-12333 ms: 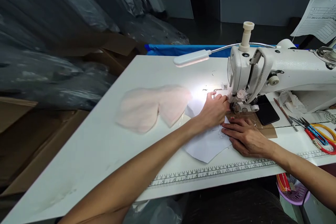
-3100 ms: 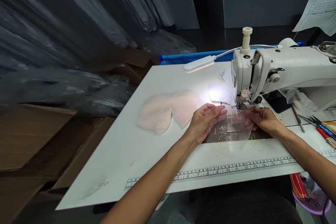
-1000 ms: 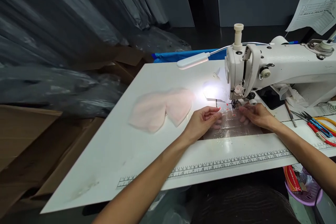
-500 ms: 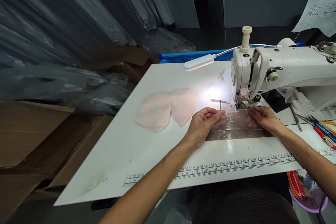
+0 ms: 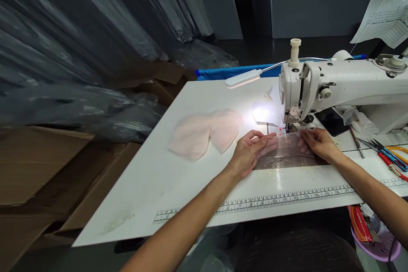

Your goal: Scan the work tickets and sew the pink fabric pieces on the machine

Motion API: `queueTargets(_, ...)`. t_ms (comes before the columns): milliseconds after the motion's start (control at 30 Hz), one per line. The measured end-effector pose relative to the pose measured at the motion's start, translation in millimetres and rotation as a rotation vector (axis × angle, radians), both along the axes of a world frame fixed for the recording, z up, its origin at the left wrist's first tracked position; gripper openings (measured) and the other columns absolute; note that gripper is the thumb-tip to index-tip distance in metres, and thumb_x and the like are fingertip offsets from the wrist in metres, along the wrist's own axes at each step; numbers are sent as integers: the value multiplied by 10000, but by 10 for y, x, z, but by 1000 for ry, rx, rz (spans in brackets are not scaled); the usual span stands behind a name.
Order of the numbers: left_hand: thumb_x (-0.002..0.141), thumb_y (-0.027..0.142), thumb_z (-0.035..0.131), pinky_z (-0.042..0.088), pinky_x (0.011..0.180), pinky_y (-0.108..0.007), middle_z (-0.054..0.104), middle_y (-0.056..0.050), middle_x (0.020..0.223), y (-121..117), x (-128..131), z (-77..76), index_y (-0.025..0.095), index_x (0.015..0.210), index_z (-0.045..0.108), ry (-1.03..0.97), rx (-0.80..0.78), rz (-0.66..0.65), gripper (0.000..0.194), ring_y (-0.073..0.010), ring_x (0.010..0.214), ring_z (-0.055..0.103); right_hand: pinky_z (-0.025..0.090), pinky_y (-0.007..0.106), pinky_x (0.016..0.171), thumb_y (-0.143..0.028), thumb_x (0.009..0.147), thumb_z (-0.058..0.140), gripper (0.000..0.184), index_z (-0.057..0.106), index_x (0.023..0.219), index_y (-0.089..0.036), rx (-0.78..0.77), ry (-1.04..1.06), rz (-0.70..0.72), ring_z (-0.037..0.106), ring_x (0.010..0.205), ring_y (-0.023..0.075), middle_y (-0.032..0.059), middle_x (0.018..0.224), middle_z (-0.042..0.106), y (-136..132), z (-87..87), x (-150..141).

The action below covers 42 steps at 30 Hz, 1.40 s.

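Note:
Just in front of the sewing machine (image 5: 353,80), a thin see-through sheet (image 5: 288,151) is held by both hands. My left hand (image 5: 250,151) pinches its left side between thumb and fingers, left of the needle area. On the right side, my right hand (image 5: 318,142) is closed on the sheet with thumb and forefinger, and some fingers show through it. Small red marks lie close to the presser foot (image 5: 289,128). Whether the sheet is film or sheer fabric I cannot tell. Left of my hands, soft pink fabric (image 5: 194,138) lies flat on the white table (image 5: 137,178).
A lit lamp (image 5: 244,78) on a bendable neck shines beside the machine head. Scissors (image 5: 382,151) and other tools lie at the right. A printed ruler (image 5: 264,202) runs along the front edge. Cardboard boxes (image 5: 41,165) stand left, and a purple basket (image 5: 382,250) sits below right.
The view has shifted slightly, so the machine and table sit a little differently in it. Both hands keep their grip on the sheet, with hardly any movement over the table.

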<state>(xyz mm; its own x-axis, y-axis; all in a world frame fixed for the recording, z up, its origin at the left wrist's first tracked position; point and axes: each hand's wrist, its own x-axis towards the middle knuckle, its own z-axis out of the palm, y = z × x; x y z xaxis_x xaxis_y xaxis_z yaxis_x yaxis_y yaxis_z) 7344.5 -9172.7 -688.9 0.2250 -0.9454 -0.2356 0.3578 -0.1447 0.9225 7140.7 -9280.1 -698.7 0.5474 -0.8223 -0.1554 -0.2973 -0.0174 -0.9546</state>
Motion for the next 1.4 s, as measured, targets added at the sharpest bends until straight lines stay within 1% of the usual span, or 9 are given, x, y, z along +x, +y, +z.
queueTargets(233, 888, 279, 583, 534, 928, -479, 699, -119, 1207, -49, 205, -15, 202, 1057, 660, -1172, -472, -122, 201, -263, 1075, 671, 351, 287, 536, -393, 863, 547, 359, 469, 556, -222, -433, 538, -23, 516, 516, 162, 2, 489, 527, -131, 215, 6)
queueTargets(367, 917, 366, 579, 410, 1085, -519, 604, -90, 1377, -15, 157, -45, 256, 1279, 610, -1357, -597, -634, 380, -277, 1287, 552, 345, 279, 534, -463, 753, 684, 333, 502, 611, -224, -424, 577, 104, 539, 575, 172, -4, 541, 552, -133, 265, -33)
queueTargets(467, 937, 492, 524, 291, 1152, -557, 387, -138, 1544, 60, 23, -119, 210, 1414, 488, -1430, -495, -722, 556, -330, 1434, 361, 343, 274, 548, -336, 690, 710, 203, 545, 663, -220, -447, 569, 157, 530, 591, 161, -23, 573, 552, -126, 252, -122)
queueTargets(667, 907, 644, 461, 311, 1130, -571, 439, -170, 1512, 44, 115, -35, 199, 1355, 549, -1295, -491, -683, 638, -358, 1398, 398, 351, 250, 528, -276, 771, 654, 181, 531, 667, -193, -55, 168, 91, 419, 526, 91, -61, 571, 450, 15, 296, -22)
queueTargets(767, 902, 699, 393, 542, 850, -413, 683, -133, 1166, -31, 358, 55, 210, 1167, 646, -973, -345, -504, 612, -257, 1014, 655, 346, 224, 479, -199, 802, 663, 167, 539, 690, -186, 173, 89, 96, 411, 486, 71, -68, 550, 456, 173, 386, 247)
queueTargets(933, 707, 774, 609, 505, 510, -295, 670, -66, 860, 3, 506, 63, 160, 1254, 535, -513, -51, -484, 826, -174, 624, 629, 546, 245, 732, -186, 890, 599, 44, 619, 926, -171, 396, -129, 271, 656, 773, 111, 20, 811, 666, 295, 464, 520)
queueTargets(1033, 703, 467, 773, 521, 518, -278, 667, -30, 863, 73, 382, 68, 168, 1313, 474, -629, 93, -370, 742, -153, 602, 647, 563, 335, 843, -277, 923, 563, 172, 633, 1050, -183, 108, -51, 300, 671, 869, 155, 45, 914, 689, 219, 360, 369)
queueTargets(1233, 818, 252, 639, 519, 462, -252, 638, 40, 715, 78, 142, 133, 166, 1209, 513, -712, 133, -233, 419, -128, 468, 631, 519, 495, 949, -258, 956, 429, 379, 602, 1279, -163, -822, 259, 495, 590, 1053, 251, 150, 1131, 608, 96, 82, -19)
queueTargets(1400, 786, 323, 703, 542, 500, -273, 656, 51, 707, 43, 128, 116, 163, 1258, 471, -853, 92, -139, 550, -122, 462, 616, 563, 467, 873, -195, 939, 425, 373, 628, 1251, -168, -1003, 294, 586, 567, 1018, 243, 152, 1106, 561, -21, -3, -3)
